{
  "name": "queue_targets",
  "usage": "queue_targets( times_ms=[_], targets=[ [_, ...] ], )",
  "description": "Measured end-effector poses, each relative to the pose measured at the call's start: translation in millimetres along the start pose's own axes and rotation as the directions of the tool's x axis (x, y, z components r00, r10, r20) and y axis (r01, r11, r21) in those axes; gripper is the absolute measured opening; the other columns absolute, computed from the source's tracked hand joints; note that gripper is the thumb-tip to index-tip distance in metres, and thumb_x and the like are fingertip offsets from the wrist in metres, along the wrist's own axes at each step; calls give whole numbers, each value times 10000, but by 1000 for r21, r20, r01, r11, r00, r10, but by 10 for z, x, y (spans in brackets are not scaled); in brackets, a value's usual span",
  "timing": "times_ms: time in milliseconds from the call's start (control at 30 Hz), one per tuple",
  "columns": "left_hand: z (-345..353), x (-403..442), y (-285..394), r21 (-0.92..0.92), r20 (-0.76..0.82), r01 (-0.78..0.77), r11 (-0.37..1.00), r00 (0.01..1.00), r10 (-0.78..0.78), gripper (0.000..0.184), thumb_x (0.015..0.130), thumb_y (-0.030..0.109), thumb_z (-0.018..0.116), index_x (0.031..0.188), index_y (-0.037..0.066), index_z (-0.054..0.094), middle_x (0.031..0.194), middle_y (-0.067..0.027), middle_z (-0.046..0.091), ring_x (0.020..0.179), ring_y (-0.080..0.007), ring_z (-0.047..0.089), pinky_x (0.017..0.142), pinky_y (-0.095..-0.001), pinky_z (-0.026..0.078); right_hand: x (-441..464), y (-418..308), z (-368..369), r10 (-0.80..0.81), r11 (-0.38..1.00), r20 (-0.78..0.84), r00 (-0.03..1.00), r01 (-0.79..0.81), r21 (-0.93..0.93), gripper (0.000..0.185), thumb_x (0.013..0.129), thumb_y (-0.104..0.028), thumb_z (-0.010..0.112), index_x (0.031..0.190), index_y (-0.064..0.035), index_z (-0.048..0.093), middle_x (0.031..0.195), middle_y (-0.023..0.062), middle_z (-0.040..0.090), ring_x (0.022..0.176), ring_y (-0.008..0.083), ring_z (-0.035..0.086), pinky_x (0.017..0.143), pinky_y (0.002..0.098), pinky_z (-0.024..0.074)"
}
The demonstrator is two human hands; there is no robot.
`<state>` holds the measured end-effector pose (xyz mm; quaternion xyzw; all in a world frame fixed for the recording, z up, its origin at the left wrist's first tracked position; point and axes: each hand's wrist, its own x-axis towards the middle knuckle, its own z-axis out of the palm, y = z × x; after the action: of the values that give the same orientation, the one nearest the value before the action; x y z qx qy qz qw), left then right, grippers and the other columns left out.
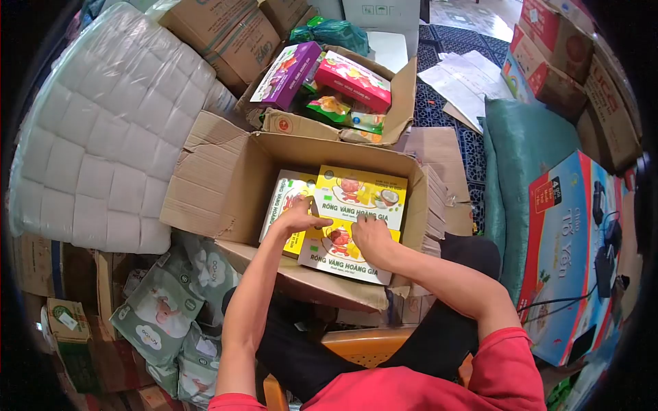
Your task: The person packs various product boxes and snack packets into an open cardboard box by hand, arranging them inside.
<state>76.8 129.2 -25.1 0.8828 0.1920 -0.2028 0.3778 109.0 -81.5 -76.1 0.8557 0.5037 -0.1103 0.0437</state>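
Inside an open cardboard carton [205,157] lie several yellow-and-white printed boxes. One yellow box [343,264] is at the front, overlapping the lower part of another box [394,185] behind it. A third box [277,198] lies turned on the left side. My left hand [299,215] is over the left boxes, thumb stretched onto the front box's corner and fingers apart. My right hand [372,235] rests on the front box, its fingers bent over the upper edge; the fingertips are partly hidden.
Behind stands another open carton [288,125] with a purple box [291,72], a pink box [354,79] and packets. Plastic-wrapped white rolls [96,130] rise at left, above grey-green packs [161,308]. At right are a green sack [528,144] and a large blue-and-red box [558,253] with a cable.
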Motion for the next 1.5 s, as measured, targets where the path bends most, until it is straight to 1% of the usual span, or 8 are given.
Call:
queue_targets(
  times_ms=[500,833,900,1033,1100,1300,1400,1500],
  targets=[
    [-34,140,-302,-6,41,23,1000,999,-22,668,742,394,776,1295,92,555,1471,-239,354,1425,-360,184,1149,-435,196,310,-175,-137,-47,994,20,999,49,-100,293,733,-149,700,1004,-51,651,972,124,633,893,243,656,703,346,523],
    [-536,207,-106,70,51,-89,994,995,86,473,844,308,702,1175,-16,603,1017,-131,661,885,-228,640,841,-348,505,341,-89,-226,-107,994,-4,994,106,-32,218,733,-163,713,939,-94,688,914,67,677,873,202,673,651,338,512],
    [-927,296,175,-281,-231,-259,924,953,196,343,892,256,640,1082,-30,626,911,-111,676,769,-223,661,756,-318,540,378,-83,-249,-89,991,-22,996,91,98,280,710,-147,712,966,-72,631,908,97,664,843,231,674,674,340,520],
    [-1687,965,352,-679,-588,-426,598,803,-96,288,915,150,550,1129,-43,562,1005,-160,642,879,-263,656,762,-343,552,369,34,-366,-125,976,-195,973,156,154,243,757,-113,657,976,-29,594,853,133,658,775,261,683,627,367,527],
    [-1889,1386,378,-805,-565,-384,451,728,-388,333,904,198,549,1140,-37,535,1050,-170,626,887,-267,639,713,-317,533,443,65,-435,-126,955,-187,974,170,241,246,784,-169,662,968,-25,585,851,142,645,760,287,678,607,399,534],
    [-2314,2426,-132,-834,-443,-176,522,778,-445,271,862,332,634,971,84,623,819,-55,658,571,-153,579,488,-277,433,543,76,-464,-225,897,-299,927,317,308,202,773,-118,634,949,-26,597,857,126,649,768,286,677,632,389,545],
    [-2274,2241,152,-817,-388,-65,573,797,-463,319,860,263,656,1102,60,611,994,-67,654,971,-173,585,767,-397,412,621,12,-354,-314,863,-286,905,398,311,211,768,-105,632,961,-31,588,872,131,641,781,297,670,639,395,541],
    [-2518,2468,-110,-955,-255,-184,231,907,-334,349,834,74,683,1148,14,543,1014,-129,655,855,-240,659,681,-451,500,648,-70,-331,-356,842,-237,904,420,338,182,791,-114,608,953,-34,584,861,135,637,774,307,663,648,410,532]
  ],
)
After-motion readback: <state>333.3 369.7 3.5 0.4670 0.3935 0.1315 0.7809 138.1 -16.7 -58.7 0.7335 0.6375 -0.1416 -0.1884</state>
